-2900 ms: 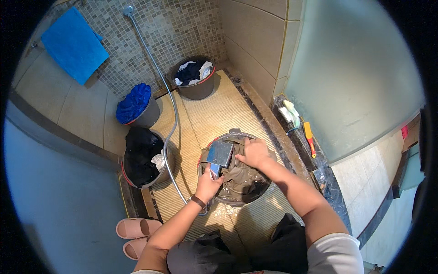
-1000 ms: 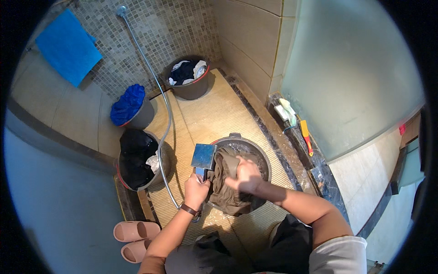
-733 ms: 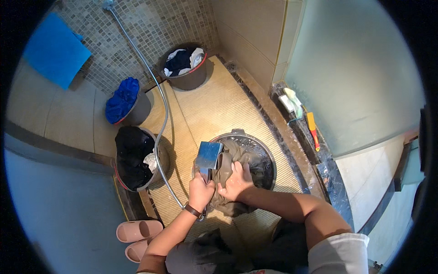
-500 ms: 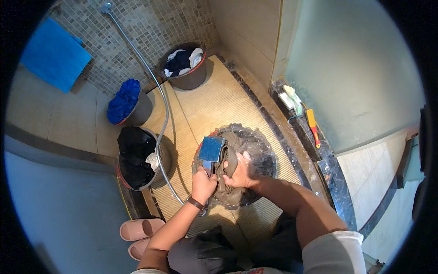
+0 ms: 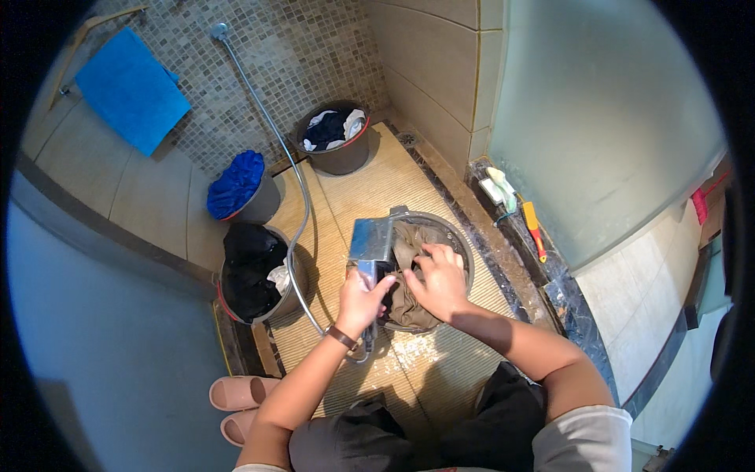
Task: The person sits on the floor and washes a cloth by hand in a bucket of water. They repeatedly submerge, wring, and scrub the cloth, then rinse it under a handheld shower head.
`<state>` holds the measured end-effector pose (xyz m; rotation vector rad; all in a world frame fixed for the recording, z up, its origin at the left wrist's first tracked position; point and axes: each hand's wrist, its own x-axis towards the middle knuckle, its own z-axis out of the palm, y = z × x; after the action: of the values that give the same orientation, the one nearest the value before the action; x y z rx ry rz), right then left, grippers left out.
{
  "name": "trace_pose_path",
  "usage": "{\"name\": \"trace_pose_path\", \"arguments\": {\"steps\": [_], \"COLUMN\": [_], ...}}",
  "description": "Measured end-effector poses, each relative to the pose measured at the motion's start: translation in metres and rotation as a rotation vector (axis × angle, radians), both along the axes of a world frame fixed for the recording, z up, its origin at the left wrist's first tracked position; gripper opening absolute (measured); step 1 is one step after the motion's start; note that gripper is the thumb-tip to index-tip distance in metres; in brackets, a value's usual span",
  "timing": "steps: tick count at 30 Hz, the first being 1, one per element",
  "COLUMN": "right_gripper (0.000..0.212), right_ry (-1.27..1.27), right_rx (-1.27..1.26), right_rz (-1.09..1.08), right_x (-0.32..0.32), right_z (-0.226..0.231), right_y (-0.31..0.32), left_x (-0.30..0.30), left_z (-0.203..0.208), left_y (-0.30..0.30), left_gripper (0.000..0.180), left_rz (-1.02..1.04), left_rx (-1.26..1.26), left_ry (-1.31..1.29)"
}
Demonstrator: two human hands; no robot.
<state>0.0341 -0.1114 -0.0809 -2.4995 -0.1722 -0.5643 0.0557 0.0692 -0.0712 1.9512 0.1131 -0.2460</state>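
The left hand (image 5: 363, 303) is wrapped firmly around the handle of a square, flat, bluish metallic shower head (image 5: 371, 238), a grip that seems chosen to keep its plate leaning over the left side of a round dark-grey plastic tub (image 5: 469, 275). The right hand (image 5: 437, 282) lies over the tub with thumb and fingers spread apart, just beside the left but not joined to it. Beneath it, bunched inside the tub, is a wet-looking olive-brown garment (image 5: 413, 305); whether the fingertips press into a fold or merely rest on it, I cannot quite tell, and nor can I make out water leaving the head.

The tub stands on the ribbed yellowish floor (image 5: 362, 189) just in front of the knees, presumably so both arms reach it without stretching. The long silvery flexible hose (image 5: 304, 212) drops from the mosaic wall and passes left of the tub, its slack leaving the tub's mouth uncovered. Three grey buckets sit farther out, one with black and white cloth (image 5: 250, 267), one with bright blue fabric (image 5: 236, 185), one with navy and white laundry (image 5: 334, 130): separate containers appear to keep the colours roughly apart (black and white do share). Pale pink slippers (image 5: 230, 393) lie aside.
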Motion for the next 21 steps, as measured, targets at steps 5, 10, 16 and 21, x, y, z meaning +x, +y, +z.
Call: {"name": "trace_pose_path", "arguments": {"steps": [5, 10, 16, 21], "right_gripper": [0.034, 0.038, 0.048, 0.043], "right_ry": [0.502, 0.688, 0.751, 0.789], "right_rx": [1.264, 1.878, 1.956, 1.769], "right_rz": [0.120, 0.253, 0.369, 0.173], "right_x": [0.012, 0.011, 0.023, 0.027], "right_z": [0.006, -0.012, -0.026, -0.027], "right_y": [0.002, -0.045, -0.063, -0.061], "left_x": [-0.012, 0.005, 0.101, 0.053], "left_z": [0.020, 0.036, -0.013, -0.043], "left_y": [-0.054, -0.061, -0.028, -0.071], "left_gripper": [0.049, 0.034, 0.046, 0.068], "left_rz": [-0.201, -0.480, -0.193, -0.481], "left_rx": [0.271, 0.256, 0.661, 0.950], "left_ry": [-0.235, -0.191, -0.471, -0.353]}}
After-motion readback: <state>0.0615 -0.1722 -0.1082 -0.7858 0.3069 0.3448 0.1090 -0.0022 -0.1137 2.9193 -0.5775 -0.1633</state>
